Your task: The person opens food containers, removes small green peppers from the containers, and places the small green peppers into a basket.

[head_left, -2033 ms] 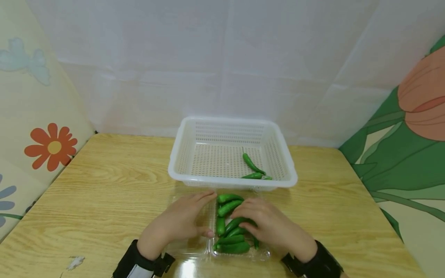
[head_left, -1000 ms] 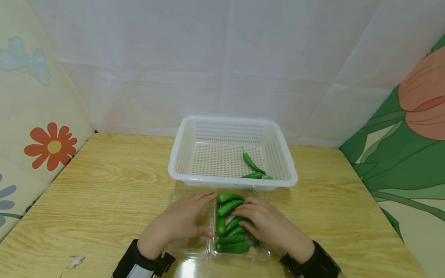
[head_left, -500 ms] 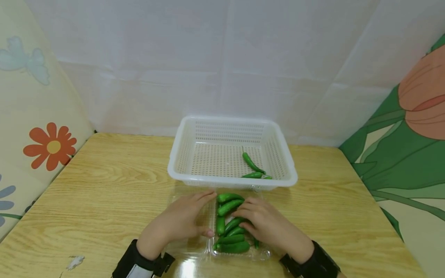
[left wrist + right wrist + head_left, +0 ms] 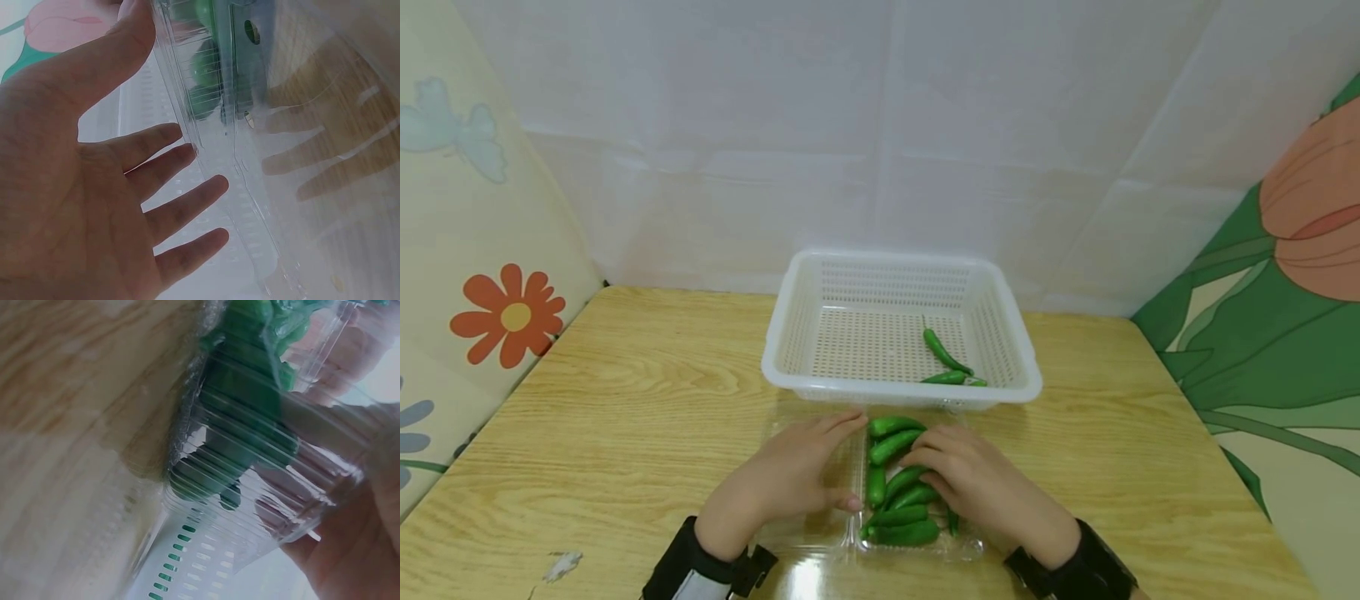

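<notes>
A clear plastic clamshell box (image 4: pixel 955 547) lies open on the table, its right half filled with several green chili peppers (image 4: pixel 904 533). My left hand (image 4: pixel 790 471) is spread over the lid half, thumb and fingertips at the hinge edge; the left wrist view shows its fingers (image 4: pixel 187 206) straight and holding nothing. My right hand (image 4: pixel 966 475) reaches into the filled half from the right. Its curled fingers and thumb pinch the end of one chili pepper (image 4: pixel 904 480), partly hidden under the hand. Through the ribbed box wall (image 4: pixel 250 519), the right wrist view shows dark green peppers close to the fingers.
Directly behind the box stands a white perforated basket (image 4: pixel 782 367) with a few chili peppers (image 4: pixel 947 352) in its right side. The wooden table (image 4: pixel 655 375) meets a white cloth backdrop (image 4: pixel 737 200) and printed panels at both sides. Black straps (image 4: pixel 1071 562) circle both wrists.
My right thumb and fingers have shifted slightly among the peppers, and the pepper below the thumb shows more. My left hand and the basket have stayed in place.
</notes>
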Available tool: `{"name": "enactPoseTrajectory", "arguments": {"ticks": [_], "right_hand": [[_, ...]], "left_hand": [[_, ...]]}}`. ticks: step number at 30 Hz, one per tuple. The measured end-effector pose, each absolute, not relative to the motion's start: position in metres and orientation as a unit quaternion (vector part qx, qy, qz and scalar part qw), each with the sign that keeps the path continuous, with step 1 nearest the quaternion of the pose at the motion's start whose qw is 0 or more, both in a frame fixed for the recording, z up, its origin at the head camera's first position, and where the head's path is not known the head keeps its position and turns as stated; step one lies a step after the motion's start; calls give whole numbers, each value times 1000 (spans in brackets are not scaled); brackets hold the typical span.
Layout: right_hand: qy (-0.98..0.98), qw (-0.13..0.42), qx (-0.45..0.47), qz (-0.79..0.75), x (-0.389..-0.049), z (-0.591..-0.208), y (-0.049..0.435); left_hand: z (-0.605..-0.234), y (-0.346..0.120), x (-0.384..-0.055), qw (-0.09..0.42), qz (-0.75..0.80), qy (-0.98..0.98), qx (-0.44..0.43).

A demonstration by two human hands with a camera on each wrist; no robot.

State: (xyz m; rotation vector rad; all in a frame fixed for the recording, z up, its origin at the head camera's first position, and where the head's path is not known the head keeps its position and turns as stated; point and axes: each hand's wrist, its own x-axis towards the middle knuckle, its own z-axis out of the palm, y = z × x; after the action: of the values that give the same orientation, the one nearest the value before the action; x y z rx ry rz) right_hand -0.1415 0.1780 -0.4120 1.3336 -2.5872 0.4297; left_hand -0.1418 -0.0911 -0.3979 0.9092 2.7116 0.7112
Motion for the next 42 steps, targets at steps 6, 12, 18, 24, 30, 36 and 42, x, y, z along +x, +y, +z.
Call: {"name": "enactPoseTrajectory", "arguments": {"ticks": [6, 12, 18, 24, 30, 36, 42], "right_hand": [[-866, 115, 460, 157, -141, -407, 180], [-862, 141, 462, 156, -142, -398, 183], [-852, 184, 465, 155, -145, -394, 186], [-845, 204, 468, 161, -146, -392, 188], [-834, 227, 474, 167, -145, -389, 188], [-830, 245, 466, 184, -144, -384, 188], [-826, 289, 443, 194, -143, -380, 188]], "left_hand": [[-397, -91, -142, 95, 238, 916, 308], [-397, -91, -142, 94, 236, 917, 308], [-396, -91, -143, 95, 234, 918, 306], [-397, -91, -143, 95, 236, 916, 310], [-399, -91, -143, 94, 239, 915, 312], [-399, -91, -142, 95, 239, 915, 311], [-398, -91, -142, 93, 236, 916, 310]]}}
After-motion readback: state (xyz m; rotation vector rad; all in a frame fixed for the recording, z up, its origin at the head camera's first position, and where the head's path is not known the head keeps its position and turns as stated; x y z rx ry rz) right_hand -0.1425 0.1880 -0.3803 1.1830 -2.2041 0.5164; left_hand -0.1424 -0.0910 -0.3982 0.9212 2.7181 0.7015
